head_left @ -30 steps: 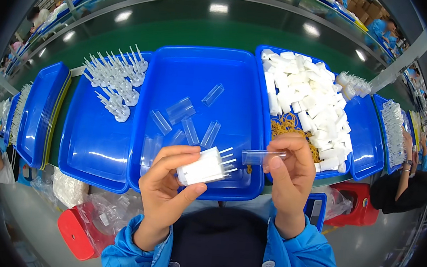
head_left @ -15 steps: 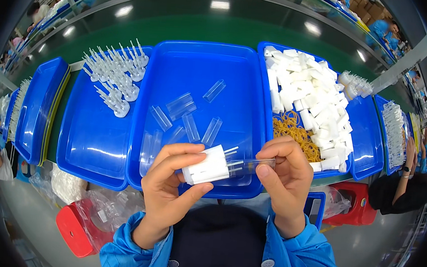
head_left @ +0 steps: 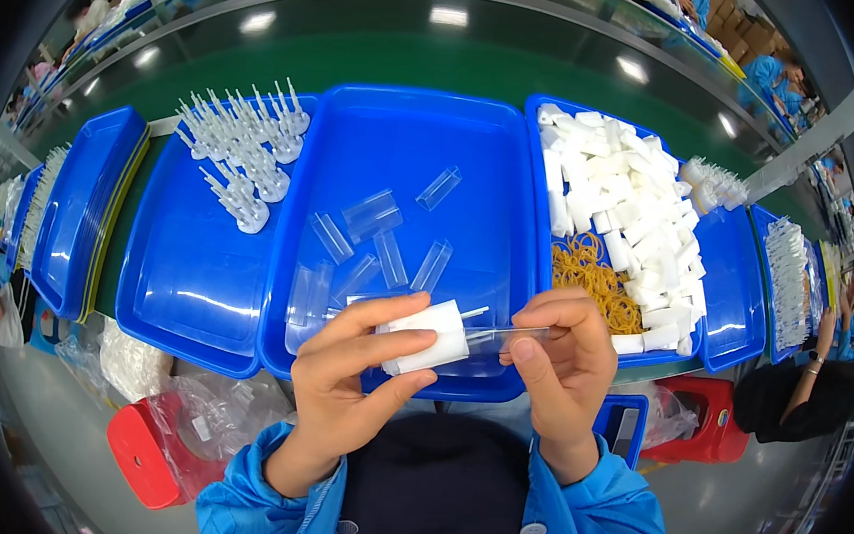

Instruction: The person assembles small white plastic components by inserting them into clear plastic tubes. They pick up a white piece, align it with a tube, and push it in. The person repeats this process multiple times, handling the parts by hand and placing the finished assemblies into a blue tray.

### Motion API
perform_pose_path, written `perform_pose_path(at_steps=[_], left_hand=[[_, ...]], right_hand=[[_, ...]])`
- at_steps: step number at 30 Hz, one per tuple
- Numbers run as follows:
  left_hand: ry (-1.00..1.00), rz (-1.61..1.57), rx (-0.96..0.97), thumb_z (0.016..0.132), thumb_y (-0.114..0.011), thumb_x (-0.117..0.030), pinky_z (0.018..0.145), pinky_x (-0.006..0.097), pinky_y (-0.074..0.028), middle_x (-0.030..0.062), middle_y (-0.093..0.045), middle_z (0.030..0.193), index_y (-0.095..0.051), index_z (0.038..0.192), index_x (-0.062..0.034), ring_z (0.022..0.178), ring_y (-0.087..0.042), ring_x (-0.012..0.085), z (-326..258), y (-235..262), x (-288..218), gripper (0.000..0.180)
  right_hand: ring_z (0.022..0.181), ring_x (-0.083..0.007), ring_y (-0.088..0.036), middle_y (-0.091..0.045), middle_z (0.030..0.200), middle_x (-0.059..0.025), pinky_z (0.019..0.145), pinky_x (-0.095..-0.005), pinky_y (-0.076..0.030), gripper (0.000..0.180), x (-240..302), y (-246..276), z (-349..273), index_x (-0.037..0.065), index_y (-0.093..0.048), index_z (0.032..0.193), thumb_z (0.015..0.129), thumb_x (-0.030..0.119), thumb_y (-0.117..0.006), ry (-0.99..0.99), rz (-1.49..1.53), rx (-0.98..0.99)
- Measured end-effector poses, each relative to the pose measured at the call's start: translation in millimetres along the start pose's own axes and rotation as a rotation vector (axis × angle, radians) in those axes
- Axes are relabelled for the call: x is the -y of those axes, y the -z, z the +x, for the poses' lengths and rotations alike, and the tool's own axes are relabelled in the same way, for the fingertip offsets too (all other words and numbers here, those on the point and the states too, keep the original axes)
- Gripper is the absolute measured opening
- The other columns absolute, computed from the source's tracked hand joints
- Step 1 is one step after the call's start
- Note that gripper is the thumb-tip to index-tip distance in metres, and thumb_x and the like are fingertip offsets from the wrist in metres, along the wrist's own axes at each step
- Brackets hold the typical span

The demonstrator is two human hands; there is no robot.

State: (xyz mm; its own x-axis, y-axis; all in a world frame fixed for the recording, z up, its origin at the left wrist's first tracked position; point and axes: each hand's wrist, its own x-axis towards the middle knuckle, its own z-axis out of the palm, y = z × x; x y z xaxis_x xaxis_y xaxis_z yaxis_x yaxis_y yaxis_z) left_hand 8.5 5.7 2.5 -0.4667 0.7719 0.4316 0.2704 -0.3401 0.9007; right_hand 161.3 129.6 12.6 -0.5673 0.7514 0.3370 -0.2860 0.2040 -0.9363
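Over the last second the clear plastic sleeve (head_left: pixel 502 335) in the right hand (head_left: pixel 564 368) has slid onto the white block (head_left: pixel 429 335) held by the left hand (head_left: pixel 353 382). A second ago the block's thin prongs stood bare, with the sleeve held apart at 3 o'clock of it; now the sleeve covers most of the prongs and meets the block's end, and only one prong tip shows above. By my reading, the sleeving of this piece is nearly done.

The left fingers are closed round the block, thumb under and fingertips on top. The right fingers pinch the far end of the sleeve between thumb and forefinger. Both hands hold the piece just above the near rim of the middle blue tray (head_left: pixel 511 223), at 6 o'clock of it.

Loose clear sleeves (head_left: pixel 371 214) lie flat in that tray. At 9 o'clock, a second blue tray (head_left: pixel 175 277) carries white pronged pieces (head_left: pixel 246 147) standing upright in its far corner. At 3 o'clock, a third tray (head_left: pixel 544 176) holds a heap of white blocks (head_left: pixel 623 197) and a tangle of yellow rubber bands (head_left: pixel 597 275). Crumpled clear bags (head_left: pixel 205 410) lie at 8 o'clock beside a red stool (head_left: pixel 142 450), and another red stool (head_left: pixel 705 430) sits at 4 o'clock. A small badge on the dark garment below the hands is too small to read.
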Motion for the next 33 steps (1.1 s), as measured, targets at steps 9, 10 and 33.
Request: perform_pose_path(at_steps=[9,10,33], left_hand=[[-0.143,0.245,-0.073,0.068,-0.079,0.005,0.089,0.039,-0.054,0.0271,-0.059,0.122,-0.065,0.112,0.0053,0.110,-0.063,0.0359,-1.5,-10.4,6.8,0.047],[-0.182,0.327,-0.115,0.067,-0.080,0.004,0.088,0.039,-0.054,0.0261,-0.061,0.120,-0.064,0.114,0.0049,0.108,-0.064,0.0361,0.0,-14.9,7.1,0.050],[-0.331,0.631,-0.191,0.070,-0.082,-0.003,0.082,0.037,-0.056,0.0279,-0.064,0.112,-0.058,0.119,0.0095,0.099,-0.067,0.0367,-3.7,-22.6,10.0,0.056]], right_hand=[[0.091,-0.0131,-0.057,-0.057,0.104,-0.0126,0.081,-0.0262,-0.047,0.052,-5.1,-13.6,8.3,-0.005,-0.049,0.121,0.076,-0.002,-0.075,-0.053,0.024,-0.007],[0.094,-0.0137,-0.057,-0.056,0.107,-0.0129,0.083,-0.0273,-0.047,0.059,-9.3,-17.4,7.1,-0.005,-0.046,0.125,0.075,-0.001,-0.076,0.000,-0.041,-0.013],[0.097,-0.0221,-0.049,-0.052,0.104,-0.0103,0.089,-0.0409,-0.033,0.073,-6.1,-35.5,0.1,0.003,-0.059,0.123,0.061,0.034,-0.084,0.347,-0.877,0.041]])
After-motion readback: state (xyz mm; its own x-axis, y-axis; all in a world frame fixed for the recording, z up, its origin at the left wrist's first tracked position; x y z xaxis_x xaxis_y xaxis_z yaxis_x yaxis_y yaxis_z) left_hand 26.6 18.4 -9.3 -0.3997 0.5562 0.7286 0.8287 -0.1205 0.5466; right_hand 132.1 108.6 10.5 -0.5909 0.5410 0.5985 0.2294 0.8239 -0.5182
